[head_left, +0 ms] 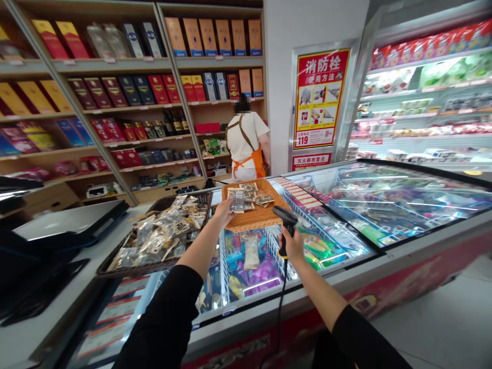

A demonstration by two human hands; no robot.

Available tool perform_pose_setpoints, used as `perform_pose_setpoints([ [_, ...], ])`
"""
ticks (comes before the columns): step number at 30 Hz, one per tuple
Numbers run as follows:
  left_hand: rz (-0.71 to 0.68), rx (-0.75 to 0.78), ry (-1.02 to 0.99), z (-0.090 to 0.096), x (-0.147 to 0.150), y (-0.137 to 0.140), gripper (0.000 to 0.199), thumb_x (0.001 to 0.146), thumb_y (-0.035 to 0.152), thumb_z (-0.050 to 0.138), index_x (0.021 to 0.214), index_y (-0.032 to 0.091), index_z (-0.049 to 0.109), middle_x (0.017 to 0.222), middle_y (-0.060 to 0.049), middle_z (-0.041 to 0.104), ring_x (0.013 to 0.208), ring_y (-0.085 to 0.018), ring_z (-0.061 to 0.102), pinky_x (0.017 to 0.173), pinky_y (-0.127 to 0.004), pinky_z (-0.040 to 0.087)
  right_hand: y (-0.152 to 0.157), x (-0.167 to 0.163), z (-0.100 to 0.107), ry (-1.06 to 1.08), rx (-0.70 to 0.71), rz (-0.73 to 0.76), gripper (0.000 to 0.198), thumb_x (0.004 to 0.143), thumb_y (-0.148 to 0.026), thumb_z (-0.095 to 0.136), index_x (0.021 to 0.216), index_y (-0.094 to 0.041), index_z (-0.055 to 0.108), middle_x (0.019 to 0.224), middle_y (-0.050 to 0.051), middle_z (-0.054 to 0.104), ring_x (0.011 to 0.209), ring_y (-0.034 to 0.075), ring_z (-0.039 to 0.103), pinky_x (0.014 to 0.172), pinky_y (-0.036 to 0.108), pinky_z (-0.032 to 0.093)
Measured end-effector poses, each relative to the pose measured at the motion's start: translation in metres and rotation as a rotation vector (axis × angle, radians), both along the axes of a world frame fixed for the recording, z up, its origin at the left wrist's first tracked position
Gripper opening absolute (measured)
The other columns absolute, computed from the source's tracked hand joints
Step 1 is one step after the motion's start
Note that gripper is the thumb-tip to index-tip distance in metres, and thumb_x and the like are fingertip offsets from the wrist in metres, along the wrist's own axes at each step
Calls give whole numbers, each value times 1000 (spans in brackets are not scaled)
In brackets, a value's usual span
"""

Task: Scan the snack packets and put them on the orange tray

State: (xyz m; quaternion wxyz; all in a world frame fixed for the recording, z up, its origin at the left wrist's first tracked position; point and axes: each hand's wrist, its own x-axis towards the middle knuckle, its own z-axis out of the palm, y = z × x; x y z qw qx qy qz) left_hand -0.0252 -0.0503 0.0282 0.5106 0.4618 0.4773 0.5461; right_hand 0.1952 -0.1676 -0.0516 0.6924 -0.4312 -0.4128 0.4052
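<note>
My left hand (224,213) is closed on a small clear-and-dark snack packet (237,201), held over the left part of an orange wicker tray (251,221). A few more small packets (263,199) lie in that tray. My right hand (293,245) grips the handle of a black barcode scanner (286,216), its head by the tray's right edge. From the scanner a dark cord (281,307) hangs down over the freezer front. Left of my left hand, a dark brown basket (128,269) holds a heap of similar packets (169,230).
A glass-topped chest freezer (326,210) with frozen goods runs under the trays to the right. At left is a counter with a flat-topped device (73,220). A person in an orange apron (248,138) stands behind, facing shelves (134,107) of boxes. A refrigerated display (426,102) stands far right.
</note>
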Motion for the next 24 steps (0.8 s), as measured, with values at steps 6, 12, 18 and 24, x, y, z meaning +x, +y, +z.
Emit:
perform_pose_setpoints([
  [6,72,112,9,8,-71,-57,40,59,39,79,91,17,69,90,-5,71,83,-19,65,76,-30,51,-16,-66,12,-187,103,252,30,81,-49,58,76,-22,47,47,-7,50,33,11,45,37,24,38],
  [12,167,303,167,-20,-89,-78,35,62,38,74,87,14,69,87,-7,72,86,-21,65,83,-33,48,-34,-114,-3,-418,133,278,24,85,-45,54,81,-21,54,48,-5,51,39,14,49,43,25,39],
  [18,250,390,265,-22,-85,-70,17,72,28,61,84,16,63,82,-3,68,82,-18,61,82,-30,47,-38,-107,-4,-514,117,205,26,86,-46,52,87,-21,56,50,-4,53,45,18,54,48,27,40],
  [24,296,368,361,-20,-85,-73,13,76,27,56,81,16,61,78,-2,63,78,-17,58,80,-29,45,-41,-107,-2,-494,116,216,25,86,-46,53,86,-21,57,47,-5,51,42,17,50,48,27,39],
])
